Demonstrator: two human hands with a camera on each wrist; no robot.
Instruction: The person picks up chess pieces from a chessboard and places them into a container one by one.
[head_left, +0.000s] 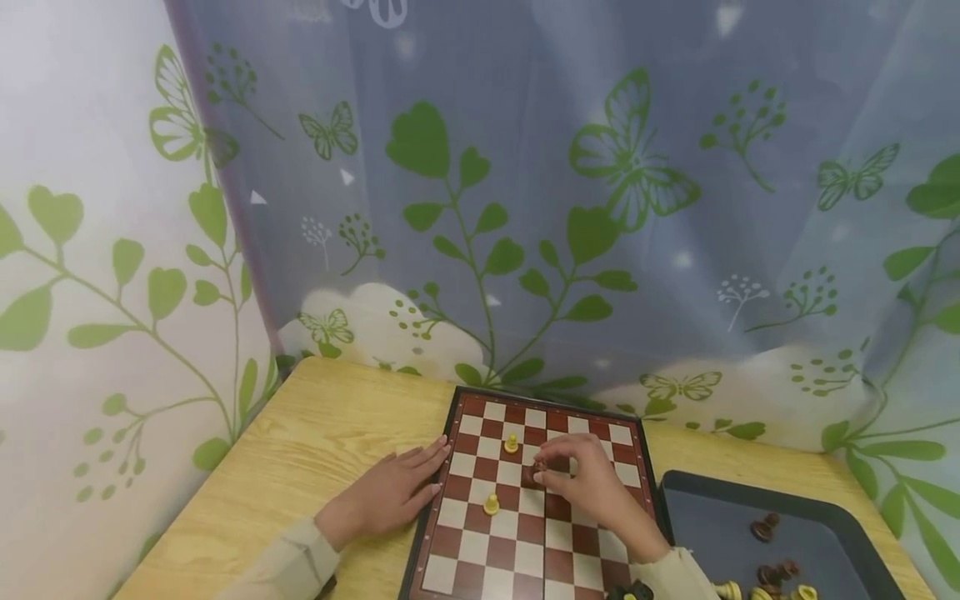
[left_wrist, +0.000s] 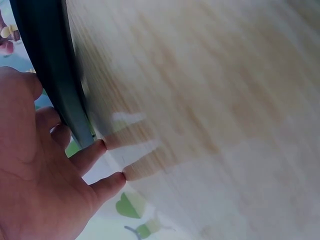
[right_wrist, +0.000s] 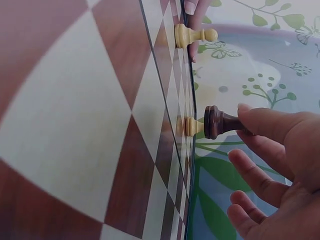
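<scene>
A red-brown and white chessboard (head_left: 474, 546) lies on the table. My right hand (head_left: 592, 492) pinches a dark brown chess piece (right_wrist: 215, 122) between thumb and index finger, the other fingers spread apart. In the right wrist view its base is off the board; its top is hidden by the fingertips. Two pale yellow pawns stand upright on the board: one pawn (head_left: 512, 444) farther back, another pawn (head_left: 491, 504) nearer. With fingers extended, my left hand (head_left: 386, 493) rests at the board's left edge, partly on the table; in the left wrist view its fingertips touch the wood.
Right of the board sits a dark tray (head_left: 708, 521) with several loose pieces, including a dark piece (head_left: 763, 527) lying on its side. Black and yellow pieces (head_left: 630, 592) show by the right forearm. A patterned curtain (head_left: 517, 167) hangs behind the wooden table (head_left: 360, 408).
</scene>
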